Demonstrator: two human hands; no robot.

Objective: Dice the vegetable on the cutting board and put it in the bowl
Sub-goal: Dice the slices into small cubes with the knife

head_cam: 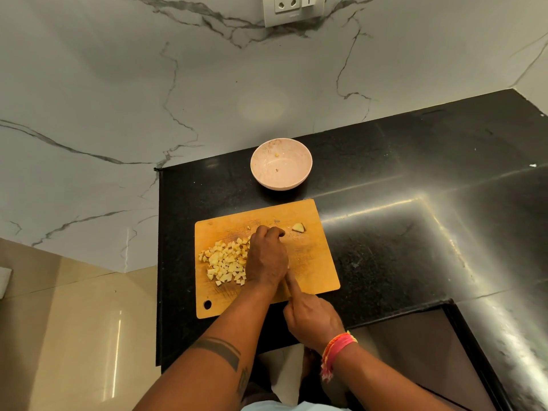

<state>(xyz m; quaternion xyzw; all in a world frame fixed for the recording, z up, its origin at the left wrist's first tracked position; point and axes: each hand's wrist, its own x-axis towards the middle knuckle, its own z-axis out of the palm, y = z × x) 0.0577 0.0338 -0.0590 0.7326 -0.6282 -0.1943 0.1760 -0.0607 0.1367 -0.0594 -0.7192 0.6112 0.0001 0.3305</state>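
On the cutting board (314, 268), the left hand (267, 259) curls over something hidden beside the diced vegetable (226, 261), the right hand (311, 318) grips a mostly hidden knife, forefinger extended, and the bowl (281, 164) sits beyond the far edge.

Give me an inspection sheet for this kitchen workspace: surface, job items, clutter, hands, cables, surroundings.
Surface: black stone counter, glossy, with light glare.
Job's things: wooden cutting board on the counter; pile of diced vegetable on its left half; one uncut chunk near its far edge; pink bowl beyond the board, holding only a couple of tiny bits.
Clutter: small white speck on the counter at far right.
Hands: left hand curled over the board beside the dice, what it holds is hidden; right hand grips a handle, forefinger extended; the blade is hidden.
Cables: nothing seen.
Surroundings: veined marble wall, wall socket and switch, beige floor tiles.
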